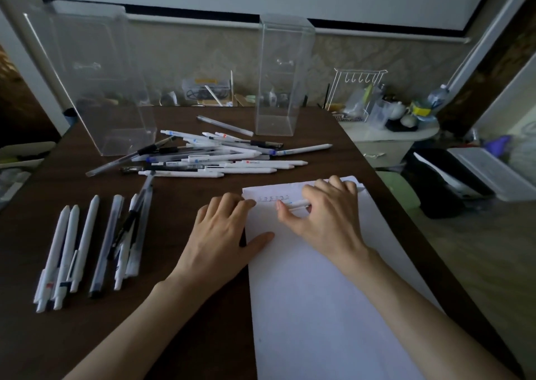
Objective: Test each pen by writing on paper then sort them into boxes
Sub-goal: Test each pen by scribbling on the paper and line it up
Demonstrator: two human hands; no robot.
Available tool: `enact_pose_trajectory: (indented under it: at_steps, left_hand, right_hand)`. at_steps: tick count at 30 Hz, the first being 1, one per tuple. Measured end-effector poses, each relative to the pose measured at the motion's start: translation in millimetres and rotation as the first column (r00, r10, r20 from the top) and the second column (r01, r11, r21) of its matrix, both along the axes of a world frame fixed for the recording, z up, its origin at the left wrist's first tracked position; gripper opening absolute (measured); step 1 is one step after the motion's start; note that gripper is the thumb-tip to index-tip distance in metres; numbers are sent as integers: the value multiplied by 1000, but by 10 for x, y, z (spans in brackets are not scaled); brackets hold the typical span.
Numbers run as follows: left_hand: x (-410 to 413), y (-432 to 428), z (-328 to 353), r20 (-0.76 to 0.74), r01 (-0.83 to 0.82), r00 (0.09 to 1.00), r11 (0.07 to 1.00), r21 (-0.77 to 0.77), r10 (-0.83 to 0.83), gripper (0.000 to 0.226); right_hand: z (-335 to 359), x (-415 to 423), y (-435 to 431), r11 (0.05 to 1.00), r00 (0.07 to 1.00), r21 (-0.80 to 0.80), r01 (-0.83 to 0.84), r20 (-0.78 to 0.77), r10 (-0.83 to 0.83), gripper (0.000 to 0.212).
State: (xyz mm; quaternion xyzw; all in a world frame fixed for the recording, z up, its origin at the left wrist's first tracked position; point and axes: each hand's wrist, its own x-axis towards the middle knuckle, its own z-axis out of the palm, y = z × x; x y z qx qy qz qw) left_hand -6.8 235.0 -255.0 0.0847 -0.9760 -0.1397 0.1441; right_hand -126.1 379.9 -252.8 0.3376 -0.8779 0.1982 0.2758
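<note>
White pen (300,204), paper (319,278), handwriting (274,199) perhaps illegible

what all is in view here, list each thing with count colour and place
paper: one, white, table's right front, faint marks near its top
held pen: one, white, over the paper's top
pen pile: too tangled to count, white, clear and black, mid table behind the paper
pen row: several, mostly white, some clear, table's left front
boxes: two, clear, standing at the table's back, left box and right box
table: one, dark brown
wire rack: one, white, on a cluttered side unit at the right
left hand: rests on the paper's left edge
right hand: pinches the held pen
</note>
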Motion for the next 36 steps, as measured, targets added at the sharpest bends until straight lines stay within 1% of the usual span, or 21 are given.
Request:
enact_pose_trajectory:
  at_steps: [2,5,7,10,12,13,14,16,17,18,19,20,21,23,24,25,27,29,31,34,36]
  left_hand:
    - [5,12,6,3,38,999,999,-29,-38,57]
    - [16,47,14,-10,148,989,987,-60,-149,51]
    - [34,67,42,-15,225,974,973,-59,-226,47]
    - [49,76,78,-17,364,931,931,-16,-365,46]
    - [44,88,94,55,446,893,895,0,-446,54]
    - [34,91,88,101,474,876,881,5,-472,58]
    - [23,91,67,151,485,863,874,19,-482,62]
    - [5,86,39,221,483,850,875,32,-478,65]
    - [-3,85,37,225,480,851,877,33,-474,65]
    - [-16,86,45,212,474,857,880,33,-470,64]
    - [-36,90,57,192,466,866,884,26,-462,63]
    - [-64,102,65,173,453,877,891,11,-448,63]
    - [-100,124,70,156,439,888,898,-12,-432,62]
    - [-174,188,64,134,417,903,907,-54,-407,61]
    - [-203,219,46,123,410,908,910,-65,-400,59]
    - [-224,241,31,113,410,909,909,-72,-401,58]
    - [-245,249,-7,117,426,901,903,-58,-417,60]
    - [-247,237,-30,136,435,894,900,-30,-427,65]
    - [-254,241,-41,144,436,891,900,-14,-430,68]
    - [-253,245,-56,135,425,899,905,-30,-418,66]
    - [-251,238,-51,134,432,895,902,-24,-425,64]
  right_hand:
    - [-8,5,-1,999,1000,-25,-20,-10,19,49]
    - [11,-21,5,1000,1000,10,-8,-5,8,61]
    - [33,-55,25,998,998,-1,-64,28,64,62]
    - [85,-114,87,960,967,-173,-220,93,239,39]
    - [129,-154,133,927,961,-285,-243,62,271,35]
    - [165,-164,152,911,964,-344,-226,57,261,34]
    - [204,-165,168,894,967,-401,-201,65,246,33]
    - [270,-158,191,871,971,-464,-160,85,224,40]
    - [298,-145,192,872,971,-471,-130,119,209,46]
    - [321,-136,186,873,962,-480,-91,185,202,52]
    - [343,-135,161,867,935,-495,-56,278,219,56]
    - [350,-147,126,859,894,-510,-37,367,257,54]
    - [339,-173,78,860,860,-509,-36,423,286,47]
    - [286,-234,-37,881,820,-473,-23,495,287,30]
    - [253,-259,-96,882,790,-472,1,540,288,30]
    - [208,-287,-144,870,748,-492,26,587,309,32]
    - [142,-320,-201,812,646,-577,84,652,397,28]
    - [113,-335,-211,765,590,-632,119,665,458,22]
    - [91,-352,-207,773,613,-626,97,650,449,25]
    - [60,-382,-217,836,703,-544,74,623,343,37]
    - [55,-395,-213,852,717,-515,93,629,301,41]
